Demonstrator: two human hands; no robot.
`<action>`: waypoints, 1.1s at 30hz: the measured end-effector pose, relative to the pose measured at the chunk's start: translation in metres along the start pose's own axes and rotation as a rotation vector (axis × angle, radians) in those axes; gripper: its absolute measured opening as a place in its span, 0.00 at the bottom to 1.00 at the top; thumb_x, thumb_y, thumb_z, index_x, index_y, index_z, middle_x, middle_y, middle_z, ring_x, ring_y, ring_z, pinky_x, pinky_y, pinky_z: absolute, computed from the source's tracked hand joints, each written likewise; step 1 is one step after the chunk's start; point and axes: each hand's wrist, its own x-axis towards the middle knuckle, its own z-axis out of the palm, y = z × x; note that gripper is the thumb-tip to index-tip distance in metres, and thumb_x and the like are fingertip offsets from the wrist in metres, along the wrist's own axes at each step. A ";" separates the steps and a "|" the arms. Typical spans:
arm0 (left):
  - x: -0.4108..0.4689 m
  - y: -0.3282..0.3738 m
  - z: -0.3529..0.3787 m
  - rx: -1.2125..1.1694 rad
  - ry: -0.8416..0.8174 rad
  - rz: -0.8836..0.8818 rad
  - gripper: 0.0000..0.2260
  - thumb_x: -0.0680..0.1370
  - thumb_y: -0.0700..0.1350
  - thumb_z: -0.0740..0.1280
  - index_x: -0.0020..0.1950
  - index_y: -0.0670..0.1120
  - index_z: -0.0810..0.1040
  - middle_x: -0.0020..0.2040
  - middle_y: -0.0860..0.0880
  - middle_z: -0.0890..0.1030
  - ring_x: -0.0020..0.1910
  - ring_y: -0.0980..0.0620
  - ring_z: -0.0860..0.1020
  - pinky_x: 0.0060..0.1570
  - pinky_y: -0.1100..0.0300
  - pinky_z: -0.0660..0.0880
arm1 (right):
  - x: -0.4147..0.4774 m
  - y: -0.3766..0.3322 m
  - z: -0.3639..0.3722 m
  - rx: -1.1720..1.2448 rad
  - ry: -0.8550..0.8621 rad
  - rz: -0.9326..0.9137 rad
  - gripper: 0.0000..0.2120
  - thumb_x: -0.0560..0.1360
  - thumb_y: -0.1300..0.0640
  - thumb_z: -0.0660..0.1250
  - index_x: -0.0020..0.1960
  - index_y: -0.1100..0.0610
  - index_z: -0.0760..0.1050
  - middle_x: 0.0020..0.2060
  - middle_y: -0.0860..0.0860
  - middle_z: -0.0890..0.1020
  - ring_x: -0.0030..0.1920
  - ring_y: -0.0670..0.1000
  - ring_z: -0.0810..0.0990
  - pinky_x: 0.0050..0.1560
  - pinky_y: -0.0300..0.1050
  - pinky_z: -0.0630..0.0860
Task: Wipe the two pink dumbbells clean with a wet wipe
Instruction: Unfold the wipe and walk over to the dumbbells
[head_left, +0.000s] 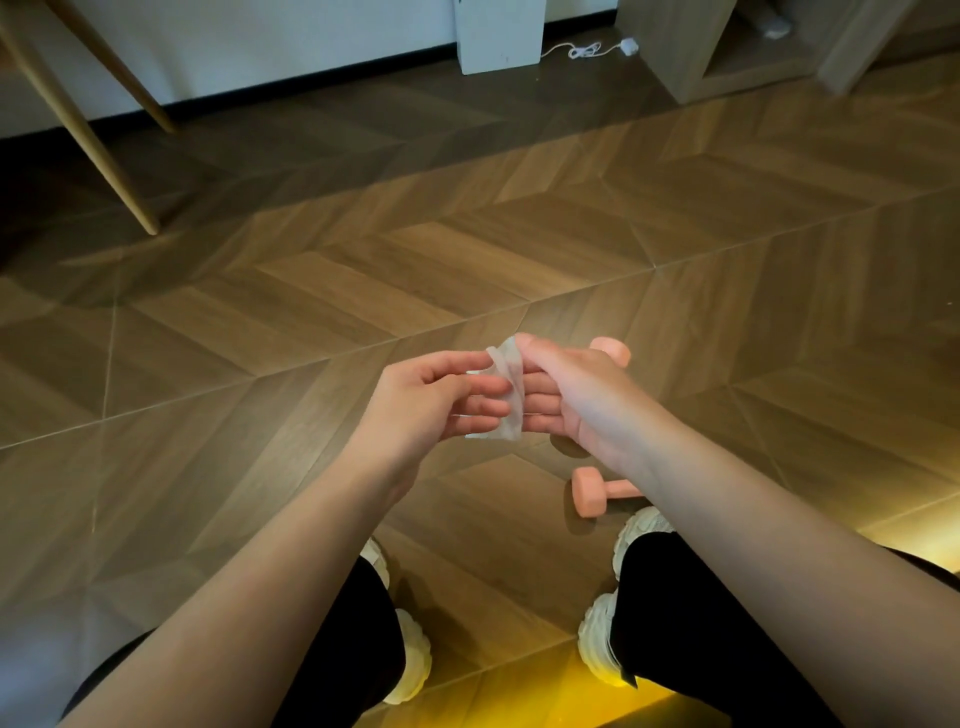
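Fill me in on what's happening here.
A person holds a wet wipe up between the left hand and right hand, both pinching it, apparently unfolding it. The near dumbbell and the far dumbbell, both pink, lie on the wooden floor, partly hidden by the right arm. The wipe touches neither at this moment.

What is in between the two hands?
In the head view, a wet wipe hangs between the left hand and the right hand; both hands hold it, above the floor.
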 end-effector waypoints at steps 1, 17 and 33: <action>0.000 0.000 0.000 -0.025 -0.031 -0.017 0.11 0.80 0.32 0.62 0.59 0.39 0.78 0.45 0.41 0.86 0.37 0.50 0.84 0.38 0.61 0.81 | 0.001 0.001 -0.001 0.013 0.002 0.004 0.08 0.79 0.53 0.67 0.48 0.57 0.81 0.42 0.56 0.87 0.45 0.55 0.87 0.52 0.51 0.82; 0.008 -0.003 -0.004 -0.256 -0.070 -0.302 0.08 0.81 0.44 0.65 0.55 0.40 0.79 0.47 0.44 0.83 0.40 0.51 0.83 0.38 0.58 0.82 | 0.002 -0.006 -0.013 0.145 -0.048 0.082 0.07 0.79 0.58 0.65 0.43 0.59 0.77 0.38 0.55 0.85 0.37 0.52 0.83 0.43 0.47 0.80; 0.018 -0.010 -0.011 0.047 0.099 -0.004 0.10 0.80 0.49 0.67 0.47 0.42 0.76 0.37 0.47 0.81 0.31 0.52 0.80 0.36 0.59 0.79 | 0.020 0.004 -0.023 0.029 -0.038 0.005 0.03 0.80 0.63 0.64 0.53 0.61 0.75 0.47 0.56 0.84 0.44 0.52 0.85 0.46 0.46 0.83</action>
